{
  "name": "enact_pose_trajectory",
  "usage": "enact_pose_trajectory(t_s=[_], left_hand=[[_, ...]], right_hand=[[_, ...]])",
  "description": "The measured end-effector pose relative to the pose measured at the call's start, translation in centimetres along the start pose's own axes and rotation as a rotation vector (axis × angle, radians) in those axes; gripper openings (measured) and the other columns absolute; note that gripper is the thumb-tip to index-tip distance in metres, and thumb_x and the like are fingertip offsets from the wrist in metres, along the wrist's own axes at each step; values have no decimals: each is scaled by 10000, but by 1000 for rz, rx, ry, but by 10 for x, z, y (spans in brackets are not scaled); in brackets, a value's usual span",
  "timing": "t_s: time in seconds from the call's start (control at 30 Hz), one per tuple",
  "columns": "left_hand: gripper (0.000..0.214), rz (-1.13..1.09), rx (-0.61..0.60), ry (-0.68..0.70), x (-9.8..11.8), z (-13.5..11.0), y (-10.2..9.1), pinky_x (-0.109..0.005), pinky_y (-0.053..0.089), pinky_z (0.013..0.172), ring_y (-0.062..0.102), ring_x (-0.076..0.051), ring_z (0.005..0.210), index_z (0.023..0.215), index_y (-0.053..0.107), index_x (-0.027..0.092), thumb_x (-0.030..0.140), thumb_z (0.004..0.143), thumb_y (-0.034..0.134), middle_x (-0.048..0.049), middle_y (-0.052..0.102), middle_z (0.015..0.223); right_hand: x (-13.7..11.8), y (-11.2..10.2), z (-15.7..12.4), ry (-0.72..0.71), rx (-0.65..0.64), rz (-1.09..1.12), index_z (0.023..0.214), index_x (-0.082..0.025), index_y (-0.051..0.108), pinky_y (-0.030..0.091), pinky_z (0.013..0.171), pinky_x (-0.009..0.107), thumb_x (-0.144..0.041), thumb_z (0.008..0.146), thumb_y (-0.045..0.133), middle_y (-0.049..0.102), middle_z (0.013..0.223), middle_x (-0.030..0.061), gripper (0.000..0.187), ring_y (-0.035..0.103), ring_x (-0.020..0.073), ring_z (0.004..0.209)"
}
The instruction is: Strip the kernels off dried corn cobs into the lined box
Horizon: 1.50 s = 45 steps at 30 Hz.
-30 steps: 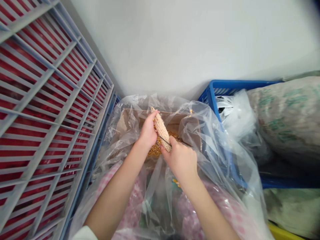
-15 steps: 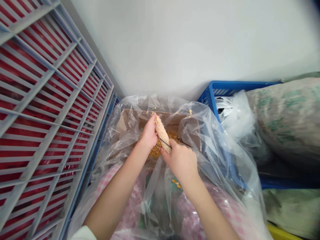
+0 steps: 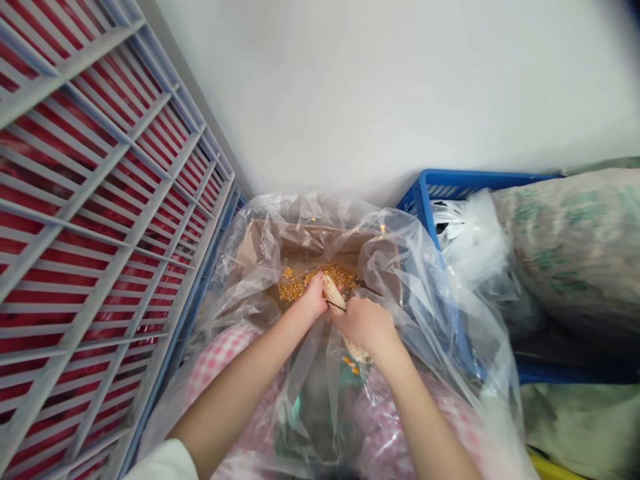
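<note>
light: bright, even, diffuse; white wall point(image 3: 375, 87) at 12 near blown out | shadows: faint | glare: glints on clear plastic point(image 3: 425, 280) around centre | distortion: fisheye bows grate bars point(image 3: 100, 200) at 9 | focus: corn cob point(image 3: 333, 295) sharp, sack point(image 3: 575, 253) at 3 soft

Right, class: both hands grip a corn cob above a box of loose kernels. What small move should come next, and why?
Probably ease the cob a little forward. The left hand and right hand grip it at the near edge of the box, and its lower end hangs over the plastic sheet, where a few stray kernels lie short of the kernel pile.
</note>
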<state>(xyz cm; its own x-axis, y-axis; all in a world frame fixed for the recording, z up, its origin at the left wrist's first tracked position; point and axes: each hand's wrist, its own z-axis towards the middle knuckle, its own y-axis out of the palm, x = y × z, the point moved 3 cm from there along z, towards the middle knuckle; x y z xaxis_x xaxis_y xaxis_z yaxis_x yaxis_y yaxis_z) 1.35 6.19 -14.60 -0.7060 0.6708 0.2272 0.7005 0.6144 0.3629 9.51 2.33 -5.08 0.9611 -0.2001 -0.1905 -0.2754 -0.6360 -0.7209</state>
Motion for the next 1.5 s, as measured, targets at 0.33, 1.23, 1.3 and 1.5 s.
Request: enact_pose_trajectory(t_s=[0.33, 1.23, 1.3, 1.5], left_hand=[[236, 19, -53, 20, 8, -20, 15, -256, 440, 529, 542, -137, 518, 700, 501, 149, 347, 815, 443, -26, 529, 591], [302, -39, -294, 171, 31, -48, 35, -309, 465, 688, 583, -136, 611, 771, 544, 152, 390, 868, 385, -26, 604, 715], [254, -57, -284, 181, 33, -48, 35, -291, 462, 658, 552, -120, 555, 746, 522, 151, 323, 872, 382, -19, 577, 664], [88, -46, -242, 258, 31, -53, 36, -228, 433, 607, 517, -95, 553, 716, 519, 143, 146, 773, 453, -17, 551, 638]], right_hand=[[13, -15, -3, -13, 40, 26, 905, -146, 672, 434, 658, 348, -448, 725, 468, 674, 919, 154, 406, 629, 315, 875], [29, -15, 3, -260, -51, 692, 776, -142, 650, 304, 477, 211, -585, 718, 500, 558, 611, 11, 471, 481, 113, 527], [27, -13, 3, -246, -55, 692, 759, -136, 647, 312, 476, 213, -581, 716, 504, 556, 599, 13, 470, 479, 114, 522], [25, -10, 4, -228, -97, 808, 728, -127, 610, 322, 452, 214, -574, 704, 530, 550, 582, 10, 455, 473, 106, 491]])
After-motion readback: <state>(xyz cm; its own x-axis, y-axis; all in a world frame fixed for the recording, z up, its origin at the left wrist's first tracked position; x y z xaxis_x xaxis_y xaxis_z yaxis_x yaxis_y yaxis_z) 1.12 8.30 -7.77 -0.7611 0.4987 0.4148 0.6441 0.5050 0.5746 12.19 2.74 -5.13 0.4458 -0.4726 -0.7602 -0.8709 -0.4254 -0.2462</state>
